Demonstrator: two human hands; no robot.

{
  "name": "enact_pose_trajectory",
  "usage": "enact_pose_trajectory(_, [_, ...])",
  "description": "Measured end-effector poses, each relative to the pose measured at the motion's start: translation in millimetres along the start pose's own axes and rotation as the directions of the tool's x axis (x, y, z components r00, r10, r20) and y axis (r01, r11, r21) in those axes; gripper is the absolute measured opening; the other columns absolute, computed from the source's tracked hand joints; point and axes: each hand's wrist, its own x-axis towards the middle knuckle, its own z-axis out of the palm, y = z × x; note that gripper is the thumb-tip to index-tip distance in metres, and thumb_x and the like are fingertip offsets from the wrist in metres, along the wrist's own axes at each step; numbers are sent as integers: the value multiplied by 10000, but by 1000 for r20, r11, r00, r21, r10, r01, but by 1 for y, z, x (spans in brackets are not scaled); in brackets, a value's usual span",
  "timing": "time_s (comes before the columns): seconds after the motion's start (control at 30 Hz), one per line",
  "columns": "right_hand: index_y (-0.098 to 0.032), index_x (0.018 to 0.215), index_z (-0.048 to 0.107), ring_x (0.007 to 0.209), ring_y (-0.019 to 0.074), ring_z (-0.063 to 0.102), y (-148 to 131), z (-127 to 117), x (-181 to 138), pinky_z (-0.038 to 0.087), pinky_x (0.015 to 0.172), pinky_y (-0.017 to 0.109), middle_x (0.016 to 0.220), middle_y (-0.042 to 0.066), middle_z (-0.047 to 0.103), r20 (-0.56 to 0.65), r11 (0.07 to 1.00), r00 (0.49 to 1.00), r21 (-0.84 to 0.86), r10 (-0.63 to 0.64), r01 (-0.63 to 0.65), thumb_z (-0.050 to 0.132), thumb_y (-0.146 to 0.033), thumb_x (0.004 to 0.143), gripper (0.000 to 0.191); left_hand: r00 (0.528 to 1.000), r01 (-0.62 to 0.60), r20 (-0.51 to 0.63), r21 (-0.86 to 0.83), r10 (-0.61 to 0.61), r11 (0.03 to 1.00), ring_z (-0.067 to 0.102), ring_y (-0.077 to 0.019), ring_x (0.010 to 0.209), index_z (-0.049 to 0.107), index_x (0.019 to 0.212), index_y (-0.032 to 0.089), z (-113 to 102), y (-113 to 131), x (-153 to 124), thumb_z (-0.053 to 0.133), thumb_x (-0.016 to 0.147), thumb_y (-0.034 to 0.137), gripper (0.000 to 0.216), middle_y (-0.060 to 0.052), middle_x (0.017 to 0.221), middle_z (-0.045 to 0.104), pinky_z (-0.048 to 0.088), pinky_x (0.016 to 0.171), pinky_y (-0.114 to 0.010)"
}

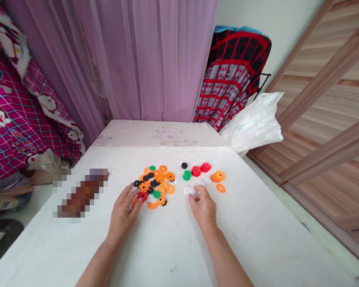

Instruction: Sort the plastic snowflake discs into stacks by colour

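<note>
A mixed pile of notched plastic snowflake discs [159,176] lies on the white table, in orange, black, green, white and red. My left hand [124,211] rests at the pile's left edge, fingers apart, its tips at a red disc [143,196] and the orange ones around it. My right hand [204,205] is curled, with thumb and index finger at a white disc [187,190]; part of their contact is hidden. Just beyond it are more white discs [207,181]. Farther back stand single-colour groups: green [187,175], black [184,165], red [196,171] and orange [218,176].
One orange disc [220,188] lies apart at the right. A blurred-out patch [83,195] covers something on the table's left. Beyond the right edge is a white plastic bag [254,121]. A purple curtain [149,59] hangs behind the table [257,239].
</note>
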Motion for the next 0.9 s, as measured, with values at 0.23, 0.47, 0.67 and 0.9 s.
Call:
enact_pose_trajectory(0.23, [-221,995,588,636,143,577,-3,13,6,414,640,271,873,14,662,14,999,999,1,-38,38,508,-353,741,298,1000,2,-15,4,-2,1000,599,-254,1170,688,1100,240,1,-1,-1,483,885,412,344,-105,1350,569,491,1002,-438])
enact_pose_trajectory(0.47, [-229,956,592,662,138,575,-8,11,6,391,617,252,892,5,655,31,998,998,-44,-48,49,512,-340,765,234,999,31,16,-8,-31,999,589,-248,1185,691,1091,244,-2,3,1,486,878,448,359,-94,1365,559,475,1020,-428])
enact_pose_trajectory(0.67, [-228,961,599,679,121,564,-13,7,7,398,643,239,990,9,649,95,997,995,-70,-35,42,520,-313,797,201,999,46,12,-13,-45,999,590,-254,1182,695,1082,245,-2,3,1,488,874,449,358,-95,1366,559,475,1021,-431])
enact_pose_trajectory(0.9, [-223,947,666,814,129,568,-29,-3,11,412,718,232,1055,33,638,130,965,976,-173,-176,197,468,-268,892,211,999,44,11,-15,-44,999,582,-255,1192,696,1083,241,1,0,1,475,873,440,365,-100,1355,569,467,1026,-429])
